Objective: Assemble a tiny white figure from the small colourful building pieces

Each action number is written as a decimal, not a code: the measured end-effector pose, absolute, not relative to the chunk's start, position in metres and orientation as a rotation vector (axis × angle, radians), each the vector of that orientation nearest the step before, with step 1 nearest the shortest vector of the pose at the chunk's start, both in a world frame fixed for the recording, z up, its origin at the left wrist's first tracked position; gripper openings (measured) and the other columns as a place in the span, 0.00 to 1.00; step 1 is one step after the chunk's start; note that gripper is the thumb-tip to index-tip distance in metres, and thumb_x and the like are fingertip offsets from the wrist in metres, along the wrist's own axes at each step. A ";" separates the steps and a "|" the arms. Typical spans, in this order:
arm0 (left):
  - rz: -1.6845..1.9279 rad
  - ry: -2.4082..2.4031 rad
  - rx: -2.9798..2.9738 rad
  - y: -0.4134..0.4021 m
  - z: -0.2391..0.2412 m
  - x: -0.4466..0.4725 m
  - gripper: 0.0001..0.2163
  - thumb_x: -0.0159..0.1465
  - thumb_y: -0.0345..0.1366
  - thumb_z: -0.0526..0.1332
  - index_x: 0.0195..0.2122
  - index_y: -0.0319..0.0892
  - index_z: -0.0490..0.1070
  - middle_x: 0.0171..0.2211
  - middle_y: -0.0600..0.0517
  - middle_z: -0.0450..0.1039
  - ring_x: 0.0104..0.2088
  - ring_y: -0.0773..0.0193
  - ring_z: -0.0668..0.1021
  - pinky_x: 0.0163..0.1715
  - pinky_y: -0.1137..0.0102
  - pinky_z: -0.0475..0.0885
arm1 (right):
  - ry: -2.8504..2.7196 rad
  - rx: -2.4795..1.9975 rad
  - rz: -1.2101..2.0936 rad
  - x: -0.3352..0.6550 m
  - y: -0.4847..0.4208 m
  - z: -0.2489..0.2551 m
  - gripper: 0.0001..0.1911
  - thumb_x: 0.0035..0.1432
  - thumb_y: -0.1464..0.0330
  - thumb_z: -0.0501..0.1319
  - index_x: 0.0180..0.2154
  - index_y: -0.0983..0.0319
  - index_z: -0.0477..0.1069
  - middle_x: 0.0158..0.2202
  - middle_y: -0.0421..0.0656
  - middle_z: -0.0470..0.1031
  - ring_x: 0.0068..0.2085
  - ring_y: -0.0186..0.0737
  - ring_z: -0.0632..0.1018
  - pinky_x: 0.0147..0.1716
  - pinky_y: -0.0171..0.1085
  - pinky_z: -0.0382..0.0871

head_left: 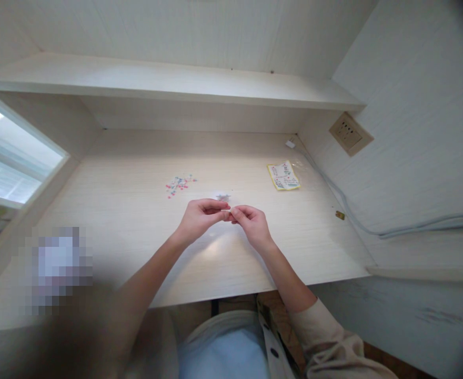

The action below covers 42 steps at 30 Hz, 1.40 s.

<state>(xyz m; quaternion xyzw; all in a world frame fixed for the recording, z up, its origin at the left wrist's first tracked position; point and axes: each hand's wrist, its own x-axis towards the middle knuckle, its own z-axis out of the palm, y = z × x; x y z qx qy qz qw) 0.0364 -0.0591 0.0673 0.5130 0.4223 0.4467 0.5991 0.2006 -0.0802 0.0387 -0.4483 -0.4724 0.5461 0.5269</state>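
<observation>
My left hand (205, 215) and my right hand (251, 222) meet above the middle of the desk, thumbs and forefingers pinched together. Whatever sits between the fingertips is too small to make out. Just beyond them lies a small whitish-grey, spiky piece (223, 197), partly behind my left fingers. Farther back to the left, a loose scatter of tiny pink, red and blue pieces (179, 184) is spread on the desk.
A printed sheet with a yellow border (284, 176) lies at the right, beside clear plastic. A grey cable (342, 197) with a white plug (290, 143) runs along the right wall, below a socket (350, 133). A small gold-coloured item (340, 215) lies near it. A shelf (176, 87) overhangs the back.
</observation>
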 end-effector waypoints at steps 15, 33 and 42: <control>1.050 0.982 1.107 -0.061 0.066 0.036 0.17 0.45 0.37 0.75 0.34 0.35 0.79 0.36 0.43 0.81 0.35 0.54 0.82 0.43 0.59 0.78 | -1.122 -1.100 1.229 0.198 -0.083 0.038 0.13 0.55 0.56 0.64 0.31 0.59 0.78 0.28 0.42 0.79 0.31 0.36 0.76 0.34 0.37 0.72; 1.036 0.970 1.079 -0.062 0.065 0.036 0.17 0.45 0.37 0.75 0.34 0.36 0.79 0.36 0.44 0.81 0.36 0.54 0.82 0.43 0.58 0.78 | -1.043 -1.075 1.264 0.196 -0.086 0.034 0.12 0.53 0.57 0.66 0.31 0.59 0.79 0.29 0.42 0.79 0.31 0.37 0.76 0.35 0.38 0.72; 1.041 0.962 1.044 -0.063 0.066 0.037 0.17 0.43 0.36 0.76 0.34 0.36 0.79 0.36 0.44 0.81 0.36 0.54 0.82 0.42 0.57 0.78 | -0.996 -1.071 1.304 0.196 -0.088 0.034 0.12 0.52 0.57 0.67 0.32 0.59 0.79 0.30 0.42 0.79 0.32 0.37 0.77 0.36 0.38 0.73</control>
